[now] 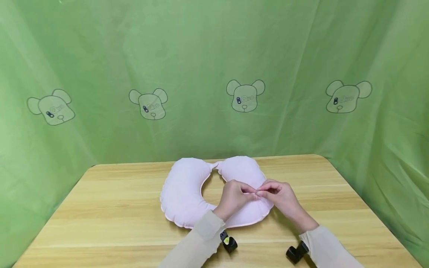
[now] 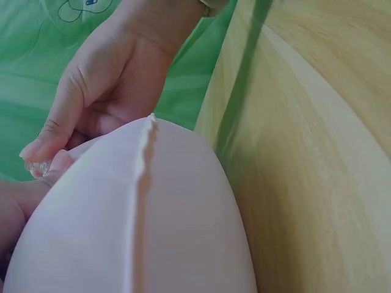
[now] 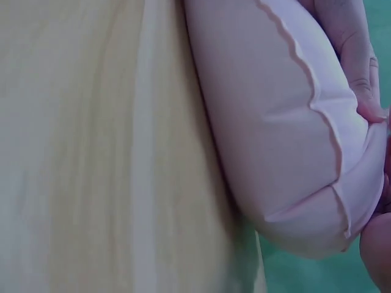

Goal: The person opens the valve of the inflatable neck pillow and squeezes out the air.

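A puffed-up, pale pink U-shaped neck pillow lies on the table, its two ends toward the far edge. Over its right arm, both hands meet fingertip to fingertip. The left hand pinches at a small clear plastic valve on the pillow's surface. From the other side, the right hand holds the same valve between thumb and fingers. In the right wrist view, the pillow's cover is drawn into creases beside the fingers. The valve itself is mostly hidden by the fingertips in the head view.
The wooden table extends to both sides of the pillow. A green curtain printed with bear heads hangs behind and around it. Black wrist cameras are strapped below the pale sleeves.
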`<state>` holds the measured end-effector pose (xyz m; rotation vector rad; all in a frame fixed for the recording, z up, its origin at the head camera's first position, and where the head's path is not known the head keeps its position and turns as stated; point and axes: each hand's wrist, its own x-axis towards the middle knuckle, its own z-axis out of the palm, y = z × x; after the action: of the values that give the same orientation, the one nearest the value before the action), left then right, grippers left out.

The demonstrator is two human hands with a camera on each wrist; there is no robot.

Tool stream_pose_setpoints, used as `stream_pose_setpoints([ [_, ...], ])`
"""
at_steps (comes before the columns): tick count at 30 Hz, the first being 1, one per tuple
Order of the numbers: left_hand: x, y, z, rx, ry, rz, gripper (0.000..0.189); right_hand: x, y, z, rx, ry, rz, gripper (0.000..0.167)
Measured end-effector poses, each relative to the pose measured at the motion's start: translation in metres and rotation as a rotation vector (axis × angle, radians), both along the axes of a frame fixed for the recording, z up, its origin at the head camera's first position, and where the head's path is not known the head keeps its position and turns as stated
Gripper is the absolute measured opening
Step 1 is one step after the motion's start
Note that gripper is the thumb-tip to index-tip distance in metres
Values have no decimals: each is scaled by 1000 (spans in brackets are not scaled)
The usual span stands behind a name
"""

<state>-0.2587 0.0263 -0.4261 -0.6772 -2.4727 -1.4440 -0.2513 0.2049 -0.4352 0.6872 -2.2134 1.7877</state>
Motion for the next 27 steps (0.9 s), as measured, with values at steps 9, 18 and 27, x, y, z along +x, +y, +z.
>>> stream_pose_setpoints([
  [9,1,-2,3,9,-21,-11,10,-3,4,5,47,25,29,7],
  [18,2,0,2,6,-35,6,9,-1,3,5,64,23,22,7],
  [27,2,-1,1,14,-23,16,10,-1,2,0,16,12,35,8],
])
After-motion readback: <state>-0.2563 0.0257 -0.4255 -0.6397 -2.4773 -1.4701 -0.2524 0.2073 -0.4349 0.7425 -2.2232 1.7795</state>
